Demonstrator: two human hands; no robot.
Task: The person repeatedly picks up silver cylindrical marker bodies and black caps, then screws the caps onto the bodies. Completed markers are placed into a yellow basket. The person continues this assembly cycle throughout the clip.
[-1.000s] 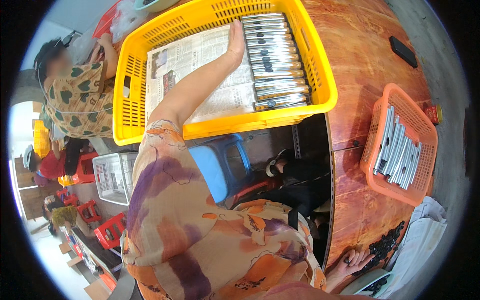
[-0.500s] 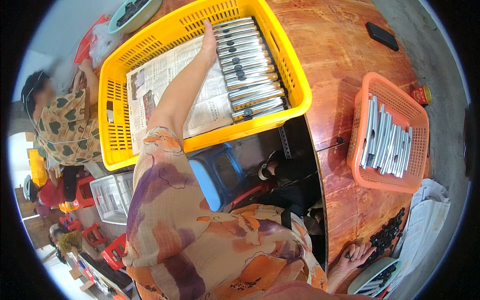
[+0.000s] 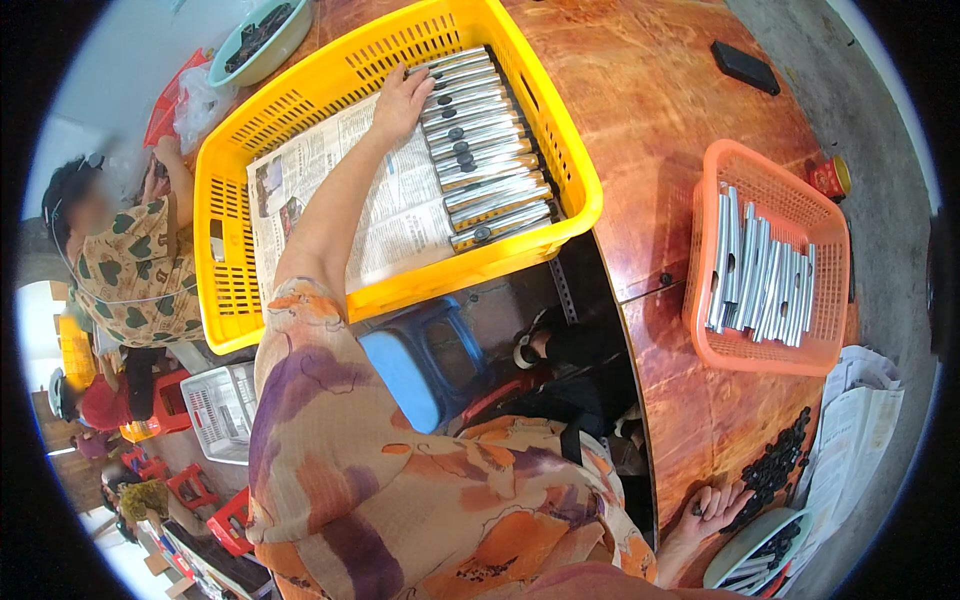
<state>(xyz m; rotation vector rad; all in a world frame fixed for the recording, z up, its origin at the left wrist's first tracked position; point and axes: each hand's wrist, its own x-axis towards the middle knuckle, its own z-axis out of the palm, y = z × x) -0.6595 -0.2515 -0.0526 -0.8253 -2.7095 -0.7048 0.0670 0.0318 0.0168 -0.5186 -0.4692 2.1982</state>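
Note:
My left hand [image 3: 402, 104] reaches into a yellow plastic basket [image 3: 480, 275]. Its outstretched fingers lie on the far end of a row of shiny metal tubes [image 3: 470, 130]. Several tubes carry round black pieces, and newspaper [image 3: 370, 215] lines the basket beside them. At the lower right, my right hand [image 3: 712, 512] rests on the wooden table with curled fingers. A small dark piece shows between its thumb and fingers; its exact kind is too small to tell. A pile of small black parts [image 3: 775, 465] lies beside that hand.
An orange basket [image 3: 705, 345] of metal tubes stands on the wooden table [image 3: 655, 235]. A pale green bowl [image 3: 800, 540] sits near my right hand. A black box-shaped object [image 3: 745, 67] lies far right. Below is a blue stool [image 3: 405, 375]; a co-worker [image 3: 135, 245] sits at left.
My left hand has turned from edge-up to palm-down, and its fingers now lie on the tubes' far end. The view has shifted slightly; my right hand stays by the black pile.

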